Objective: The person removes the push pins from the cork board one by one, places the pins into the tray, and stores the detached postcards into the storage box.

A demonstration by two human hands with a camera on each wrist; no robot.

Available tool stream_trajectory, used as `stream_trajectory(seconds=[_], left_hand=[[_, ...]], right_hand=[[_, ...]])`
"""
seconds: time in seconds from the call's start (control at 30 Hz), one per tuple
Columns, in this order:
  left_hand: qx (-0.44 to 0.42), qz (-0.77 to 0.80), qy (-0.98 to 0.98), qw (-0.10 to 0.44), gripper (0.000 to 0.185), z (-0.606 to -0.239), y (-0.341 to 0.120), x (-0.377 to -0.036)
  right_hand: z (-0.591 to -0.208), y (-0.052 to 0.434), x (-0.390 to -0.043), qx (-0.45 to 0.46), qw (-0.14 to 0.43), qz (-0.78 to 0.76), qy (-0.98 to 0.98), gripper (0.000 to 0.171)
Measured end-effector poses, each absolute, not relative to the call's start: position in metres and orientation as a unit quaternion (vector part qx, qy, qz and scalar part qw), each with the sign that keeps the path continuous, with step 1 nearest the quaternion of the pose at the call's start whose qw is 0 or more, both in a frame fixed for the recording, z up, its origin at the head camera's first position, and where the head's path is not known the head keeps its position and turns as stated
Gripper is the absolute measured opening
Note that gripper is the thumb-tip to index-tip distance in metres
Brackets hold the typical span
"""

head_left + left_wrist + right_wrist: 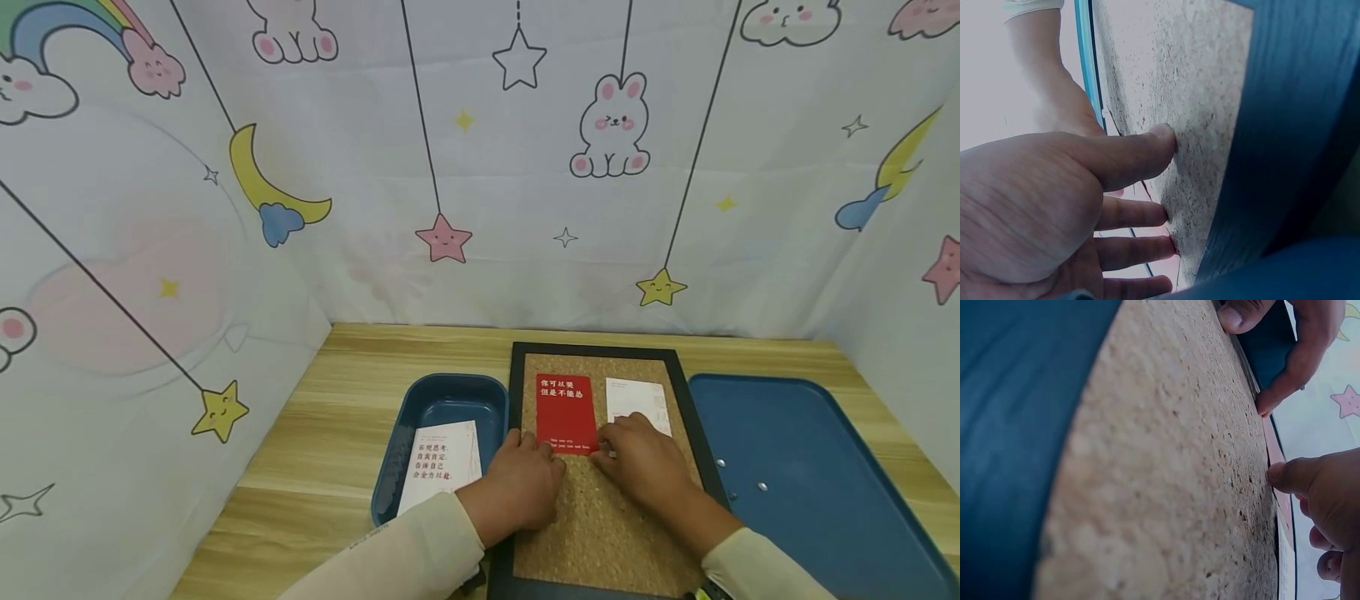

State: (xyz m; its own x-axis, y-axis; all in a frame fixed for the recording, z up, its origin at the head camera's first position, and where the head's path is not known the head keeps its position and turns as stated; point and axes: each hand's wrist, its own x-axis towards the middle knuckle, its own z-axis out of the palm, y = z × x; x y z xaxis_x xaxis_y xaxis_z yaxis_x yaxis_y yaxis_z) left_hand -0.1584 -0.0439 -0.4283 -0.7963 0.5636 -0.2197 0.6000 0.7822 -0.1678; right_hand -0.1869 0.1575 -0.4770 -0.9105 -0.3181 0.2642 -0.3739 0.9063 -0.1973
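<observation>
Nearest the person, the cork board (600, 517) lies flat on the bench (330, 433) in its black frame, and it serves as the landmark for everything else. Both hands rest on its cork near the middle. The left hand (521, 487) lies flat with straight, relaxed fingers (1141, 215), their tips at the lower edge of the red card (566, 412), the thumb pressing the cork; it grips nothing. The right hand (645, 462) sits just beside it, its fingers (1291, 475) touching the cork at the red card's lower right corner, over the lower left corner of the white card (641, 400); whether they pinch a pin or merely press cannot be told. The red card lies on the upper middle of the cork board, the white card just right of it. The red card looks like thin, light, stiff paper that would bend if pulled hard and slide easily on the cork, so it is probably best held down flat near an edge or lifted by a corner. Left of the cork board stands a small blue tray (442, 400) holding another printed card (441, 462). Right of the cork board lies a large blue tray (825, 500) with two small silver pins (762, 486). Beyond the cork board hangs a cartoon curtain (480, 167).
</observation>
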Motion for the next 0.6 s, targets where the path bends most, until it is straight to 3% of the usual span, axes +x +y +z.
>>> stream_trajectory(seconds=[0.6], left_hand=[[0.311, -0.114, 0.94, 0.078, 0.048, -0.4273, -0.0444, -0.1584]], right_hand=[[-0.4757, 0.1505, -0.1875, 0.205, 0.139, 0.076, -0.966, 0.019]])
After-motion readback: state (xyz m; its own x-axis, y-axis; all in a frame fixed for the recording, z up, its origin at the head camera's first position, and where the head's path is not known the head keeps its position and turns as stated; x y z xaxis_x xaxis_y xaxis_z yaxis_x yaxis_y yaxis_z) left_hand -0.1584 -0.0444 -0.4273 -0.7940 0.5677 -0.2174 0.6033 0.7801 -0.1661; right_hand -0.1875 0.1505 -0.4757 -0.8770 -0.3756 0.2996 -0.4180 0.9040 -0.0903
